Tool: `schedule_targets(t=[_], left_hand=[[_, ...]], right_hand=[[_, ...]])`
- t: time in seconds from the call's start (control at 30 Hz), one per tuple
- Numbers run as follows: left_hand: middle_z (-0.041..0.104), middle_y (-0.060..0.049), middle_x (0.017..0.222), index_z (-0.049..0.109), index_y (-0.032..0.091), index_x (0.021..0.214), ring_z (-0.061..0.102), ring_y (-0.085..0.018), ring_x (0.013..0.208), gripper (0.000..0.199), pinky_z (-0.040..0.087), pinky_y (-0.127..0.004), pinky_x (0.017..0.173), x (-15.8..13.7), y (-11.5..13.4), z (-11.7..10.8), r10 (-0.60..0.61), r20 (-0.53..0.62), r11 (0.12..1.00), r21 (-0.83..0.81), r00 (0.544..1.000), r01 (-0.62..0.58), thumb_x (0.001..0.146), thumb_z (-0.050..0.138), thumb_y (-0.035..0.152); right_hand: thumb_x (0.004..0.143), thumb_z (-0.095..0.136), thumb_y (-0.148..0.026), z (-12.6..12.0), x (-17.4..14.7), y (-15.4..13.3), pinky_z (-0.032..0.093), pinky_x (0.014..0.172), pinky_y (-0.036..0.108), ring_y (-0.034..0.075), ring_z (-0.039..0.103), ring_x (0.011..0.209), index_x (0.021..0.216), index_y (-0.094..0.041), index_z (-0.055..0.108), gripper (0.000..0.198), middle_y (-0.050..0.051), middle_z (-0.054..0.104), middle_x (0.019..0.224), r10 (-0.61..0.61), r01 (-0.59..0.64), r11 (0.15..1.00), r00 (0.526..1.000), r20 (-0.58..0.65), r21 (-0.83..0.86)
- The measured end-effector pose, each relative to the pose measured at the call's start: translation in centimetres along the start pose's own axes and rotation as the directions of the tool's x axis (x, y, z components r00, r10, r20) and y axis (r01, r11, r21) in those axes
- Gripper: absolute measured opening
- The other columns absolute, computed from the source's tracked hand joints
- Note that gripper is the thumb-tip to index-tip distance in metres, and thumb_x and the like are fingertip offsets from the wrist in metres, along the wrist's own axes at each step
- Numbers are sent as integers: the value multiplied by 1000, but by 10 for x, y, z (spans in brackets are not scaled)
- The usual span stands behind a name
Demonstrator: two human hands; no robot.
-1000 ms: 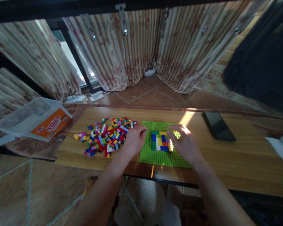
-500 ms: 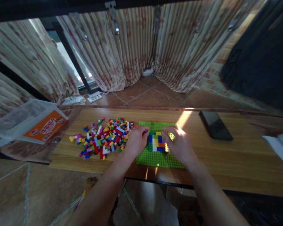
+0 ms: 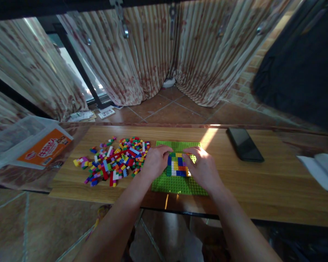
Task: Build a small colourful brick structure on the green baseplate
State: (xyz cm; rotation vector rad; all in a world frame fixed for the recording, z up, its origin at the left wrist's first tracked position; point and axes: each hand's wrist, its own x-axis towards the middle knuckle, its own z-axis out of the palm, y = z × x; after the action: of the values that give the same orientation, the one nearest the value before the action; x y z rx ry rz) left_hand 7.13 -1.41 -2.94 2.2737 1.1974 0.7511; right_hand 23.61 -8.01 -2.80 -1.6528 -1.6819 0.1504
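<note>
On a green studded baseplate point(image 3: 166, 185) sits a low patch of toy building bricks point(image 3: 177, 165) in blue, white, yellow, green and orange. My left hand point(image 3: 156, 160) rests at the patch's upper left, thumb and fingers drawn together in a pinch; whatever is between them is hidden. From the other side, my right hand point(image 3: 203, 165) bends over the upper right of the patch, with its thumb and forefinger closing on a brick at that edge. Part of the baseplate lies under both hands. Left of it spreads a loose pile of small bricks point(image 3: 123, 160) in many colours.
A black phone point(image 3: 244, 144) lies on the wooden table point(image 3: 278, 182) to the right, with white paper point(image 3: 321, 171) beyond it. A clear plastic box point(image 3: 30, 142) with an orange label stands at the left. Striped curtains point(image 3: 142, 62) hang behind.
The whole view has shifted slightly, so the table and things appear a little further left. Both hands keep nearly the same place at the brick patch.
</note>
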Motion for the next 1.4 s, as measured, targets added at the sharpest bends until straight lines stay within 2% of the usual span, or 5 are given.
schedule_targets(t=[0.67, 0.93, 1.07, 1.2, 1.4], left_hand=[[76, -3, 88, 75, 20, 85, 70, -16, 84, 20, 54, -31, 85, 2, -1, -2, -57, 29, 993, -104, 998, 60, 81, 58, 9], [75, -4, 102, 69, 18, 104, 69, -16, 94, 30, 54, -31, 90, -4, -9, -2, -26, 44, 982, -187, 999, 34, 81, 54, 6], [74, -6, 101, 67, 16, 106, 70, -16, 94, 31, 55, -32, 90, -4, -20, -14, -66, -46, 959, -278, 997, 51, 81, 52, 5], [75, -7, 97, 68, 14, 101, 70, -17, 88, 27, 57, -31, 84, -2, -30, -30, -166, -161, 932, -348, 973, 101, 81, 52, 7], [75, -6, 95, 70, 16, 98, 70, -17, 88, 22, 56, -30, 82, -3, -37, -38, -210, -225, 927, -357, 951, 120, 82, 55, 13]], right_hand=[[90, 52, -25, 11, -1, -8, 53, 71, 36, 20, 64, 81, 93, -21, 67, 16, 9, 68, 93, -15, 8, 995, 997, 74, 97], [90, 52, -25, 6, -1, -10, 53, 73, 36, 20, 64, 82, 92, -20, 68, 17, 9, 69, 92, -32, 27, 995, 998, 59, 92], [90, 55, -26, 5, -3, -18, 52, 76, 35, 19, 65, 82, 90, -21, 69, 15, 7, 70, 91, -92, 87, 990, 995, 36, 107], [87, 60, -24, 13, -10, -37, 48, 80, 35, 19, 63, 83, 87, -23, 70, 10, 3, 70, 86, -168, 149, 977, 978, 121, 153], [83, 67, -25, 39, -23, -61, 40, 84, 38, 21, 61, 87, 92, -24, 72, 10, 2, 71, 89, -277, 264, 961, 895, 349, 86]])
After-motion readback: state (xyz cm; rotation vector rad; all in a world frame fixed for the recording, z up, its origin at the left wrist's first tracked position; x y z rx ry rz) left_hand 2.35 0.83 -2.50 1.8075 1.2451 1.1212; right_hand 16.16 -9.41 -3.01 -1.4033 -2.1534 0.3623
